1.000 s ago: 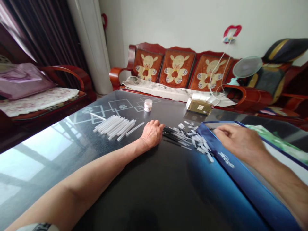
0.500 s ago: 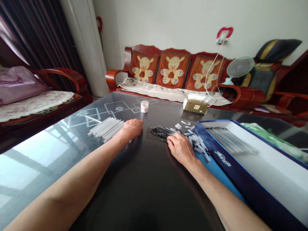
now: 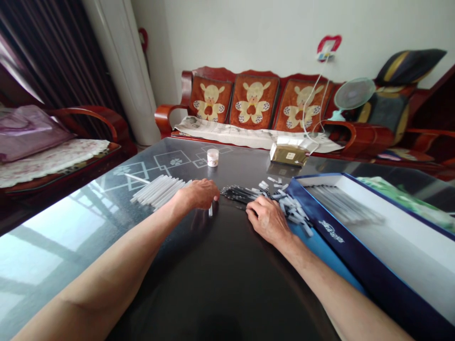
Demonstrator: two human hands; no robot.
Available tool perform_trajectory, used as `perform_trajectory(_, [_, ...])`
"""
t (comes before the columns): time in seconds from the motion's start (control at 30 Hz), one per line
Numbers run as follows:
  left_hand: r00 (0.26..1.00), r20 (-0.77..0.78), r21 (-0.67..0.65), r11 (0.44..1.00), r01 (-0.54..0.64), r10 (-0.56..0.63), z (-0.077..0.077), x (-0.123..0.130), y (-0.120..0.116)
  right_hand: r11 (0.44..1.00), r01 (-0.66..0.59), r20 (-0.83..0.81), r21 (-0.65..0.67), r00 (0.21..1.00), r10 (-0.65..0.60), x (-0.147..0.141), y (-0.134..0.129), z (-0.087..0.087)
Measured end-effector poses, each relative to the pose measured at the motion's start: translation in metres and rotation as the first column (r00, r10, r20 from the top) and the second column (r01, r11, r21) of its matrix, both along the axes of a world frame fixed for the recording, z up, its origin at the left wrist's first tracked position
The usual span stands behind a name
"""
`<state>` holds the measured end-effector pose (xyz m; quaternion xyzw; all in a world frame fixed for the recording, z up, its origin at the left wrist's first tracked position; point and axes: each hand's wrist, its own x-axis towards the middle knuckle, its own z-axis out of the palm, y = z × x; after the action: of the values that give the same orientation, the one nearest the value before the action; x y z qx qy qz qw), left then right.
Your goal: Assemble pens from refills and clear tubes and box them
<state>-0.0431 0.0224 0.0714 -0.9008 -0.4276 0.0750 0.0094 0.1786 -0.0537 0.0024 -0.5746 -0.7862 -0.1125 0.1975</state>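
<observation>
My left hand (image 3: 201, 195) is at the middle of the dark glass tabletop (image 3: 199, 284), just right of a bundle of white plastic tubes (image 3: 158, 191). Its fingers pinch a thin white tube (image 3: 210, 210), whose lower end shows below them. My right hand (image 3: 268, 220) lies on a loose pile of black pen refills (image 3: 238, 193) and small white pieces (image 3: 293, 211). Whether its fingers hold anything is hidden.
A long blue-and-white box (image 3: 373, 279) with grey rods inside lies at the table's right. A small white-lidded jar (image 3: 212, 157) and a brown packet (image 3: 287, 154) stand at the far edge. Behind are a wooden sofa (image 3: 252, 104) and a fan (image 3: 354, 94).
My left hand has moved right, away from the white bundle, and now pinches a thin white tube. My right hand has stayed on the pile. The box has not moved.
</observation>
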Motion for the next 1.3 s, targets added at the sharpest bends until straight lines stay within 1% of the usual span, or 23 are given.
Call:
perform_trajectory(0.07, [0.999, -0.004, -0.022, 0.999, 0.037, -0.038, 0.002, 0.001, -0.003, 1.000, 0.004, 0.011, -0.027, 1.000, -0.004, -0.003, -0.001, 0.002])
perform_trajectory(0.13, [0.997, 0.002, -0.040, 0.996, 0.079, -0.079, 0.002, 0.003, -0.003, 0.999, 0.025, 0.012, -0.022, 1.000, -0.025, -0.005, -0.002, 0.001])
perform_trajectory(0.23, [0.986, 0.043, -0.039, 0.986, 0.163, -0.162, -0.003, 0.006, 0.000, 0.997, 0.051, -0.041, 0.065, 0.998, -0.049, -0.007, 0.000, -0.004])
perform_trajectory(0.3, [0.970, 0.118, -0.021, 0.976, 0.218, -0.214, -0.007, 0.010, 0.002, 0.986, 0.053, -0.125, 0.157, 0.992, -0.034, -0.005, 0.004, -0.010])
perform_trajectory(0.4, [0.922, 0.288, 0.013, 0.964, 0.267, -0.259, -0.016, 0.015, 0.007, 0.951, 0.076, -0.278, 0.301, 0.960, 0.011, 0.000, 0.012, -0.019])
perform_trajectory(0.5, [0.855, 0.425, 0.080, 0.953, 0.293, -0.298, -0.028, 0.018, 0.013, 0.921, 0.100, -0.351, 0.375, 0.935, 0.041, 0.004, 0.017, -0.021])
perform_trajectory(0.57, [0.829, 0.458, 0.127, 0.947, 0.295, -0.320, -0.036, 0.019, 0.014, 0.922, 0.085, -0.341, 0.377, 0.939, 0.053, 0.005, 0.016, -0.020])
perform_trajectory(0.67, [0.813, 0.481, 0.177, 0.944, 0.277, -0.329, -0.044, 0.024, 0.011, 0.930, 0.067, -0.313, 0.362, 0.948, 0.053, 0.004, 0.014, -0.018])
perform_trajectory(0.73, [0.811, 0.490, 0.198, 0.947, 0.252, -0.318, -0.047, 0.028, 0.006, 0.933, 0.070, -0.307, 0.353, 0.951, 0.045, 0.004, 0.013, -0.017])
perform_trajectory(0.83, [0.831, 0.477, 0.210, 0.956, 0.207, -0.285, -0.049, 0.034, 0.000, 0.941, 0.062, -0.298, 0.332, 0.954, 0.042, 0.003, 0.012, -0.016])
perform_trajectory(0.97, [0.840, 0.476, 0.216, 0.960, 0.175, -0.261, -0.051, 0.037, -0.002, 0.955, 0.053, -0.280, 0.293, 0.959, 0.033, 0.003, 0.011, -0.015])
perform_trajectory(1.1, [0.836, 0.471, 0.224, 0.955, 0.195, -0.281, -0.053, 0.037, -0.002, 0.961, 0.045, -0.272, 0.271, 0.962, 0.031, 0.001, 0.010, -0.013])
perform_trajectory(1.3, [0.828, 0.439, 0.270, 0.930, 0.248, -0.349, -0.057, 0.041, -0.008, 0.954, -0.027, -0.196, 0.299, 0.977, 0.088, -0.002, 0.007, -0.012])
